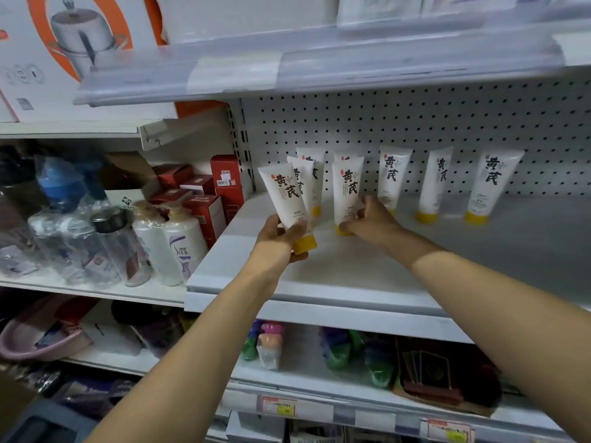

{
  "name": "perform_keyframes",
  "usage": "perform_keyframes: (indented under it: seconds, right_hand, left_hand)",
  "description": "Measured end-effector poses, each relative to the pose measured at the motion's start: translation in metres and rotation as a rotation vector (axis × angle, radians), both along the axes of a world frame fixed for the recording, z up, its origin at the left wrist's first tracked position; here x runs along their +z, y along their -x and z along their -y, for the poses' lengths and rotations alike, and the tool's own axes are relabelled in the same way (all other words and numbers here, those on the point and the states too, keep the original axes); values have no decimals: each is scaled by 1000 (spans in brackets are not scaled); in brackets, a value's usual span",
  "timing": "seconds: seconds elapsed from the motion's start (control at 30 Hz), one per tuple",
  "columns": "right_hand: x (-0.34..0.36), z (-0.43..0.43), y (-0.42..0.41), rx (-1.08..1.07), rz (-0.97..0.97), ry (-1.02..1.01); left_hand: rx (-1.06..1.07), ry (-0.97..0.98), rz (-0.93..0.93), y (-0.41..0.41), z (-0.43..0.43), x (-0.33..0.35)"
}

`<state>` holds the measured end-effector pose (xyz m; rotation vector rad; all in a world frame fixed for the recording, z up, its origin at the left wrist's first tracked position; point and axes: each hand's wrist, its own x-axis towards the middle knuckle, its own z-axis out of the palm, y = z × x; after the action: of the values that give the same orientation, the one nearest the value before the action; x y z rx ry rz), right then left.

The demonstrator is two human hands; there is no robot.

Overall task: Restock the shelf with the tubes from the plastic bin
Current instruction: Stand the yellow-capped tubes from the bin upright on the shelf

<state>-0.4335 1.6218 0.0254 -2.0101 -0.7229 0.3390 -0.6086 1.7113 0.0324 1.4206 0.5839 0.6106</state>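
Observation:
My left hand [277, 239] grips a white tube with a yellow cap [284, 196], held tilted just above the front left of the white shelf [351, 270]. My right hand [372, 220] is closed around the lower part of another white tube [347, 190], which stands cap-down on the shelf. Several matching tubes stand cap-down behind and to the right, including ones at the back [392, 177], further right [435, 183] and far right [491, 187]. The plastic bin is not in view.
A white pegboard [447, 123] backs the shelf. An upper shelf edge [287, 71] overhangs. To the left stand red boxes [224, 183], white shampoo bottles [182, 244] and clear bottles [105, 247]. Lower shelves hold coloured bottles [339, 350].

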Motion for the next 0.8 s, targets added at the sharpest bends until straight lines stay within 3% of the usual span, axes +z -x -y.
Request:
perform_keyframes:
  seconds: [0.1, 0.2, 0.3, 0.63, 0.8]
  right_hand:
    - [10, 15, 20, -41, 53, -119]
    - [24, 35, 42, 232, -154, -146]
    - [31, 48, 53, 456, -158, -25]
    - [30, 84, 35, 332, -101, -30]
    - [26, 97, 7, 176, -86, -96]
  left_hand:
    - [-7, -8, -3, 3, 3, 0]
    - [-48, -10, -10, 3, 11, 1]
    - [-128, -32, 6, -1, 23, 4]
    - [-231, -154, -61, -33, 65, 6]
    - [-88, -617, -301, -37, 56, 0]
